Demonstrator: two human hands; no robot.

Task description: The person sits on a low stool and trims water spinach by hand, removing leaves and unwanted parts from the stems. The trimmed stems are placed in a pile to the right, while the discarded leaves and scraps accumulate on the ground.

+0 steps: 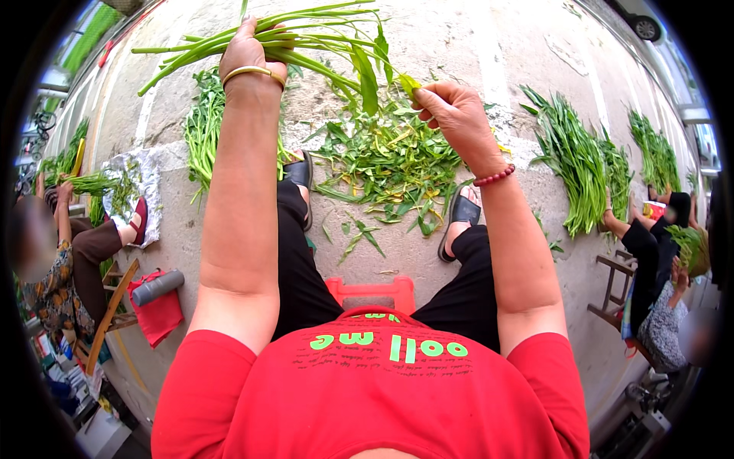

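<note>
In the head view, my left hand [250, 53] is raised at the upper left, closed around a bunch of long green leafy stems [321, 34]. The cut ends point left and the leaves hang to the right. My right hand [450, 112] pinches a yellow-green leaf [409, 85] at the leafy end of the bunch, between thumb and forefinger. Below the hands, a pile of loose green and yellow leaves [390, 163] is spread on the pavement between my feet. More green stems [202, 129] lie behind my left forearm, partly hidden by it.
I sit on a red plastic stool [401, 292]. Bundles of greens [570, 160] lie at the right. A person [49, 287] at the left handles stems near a white plastic sheet [150, 201]; a red bag [160, 321] with a grey bottle [157, 288] is close by. Another person [662, 327] sits at the right.
</note>
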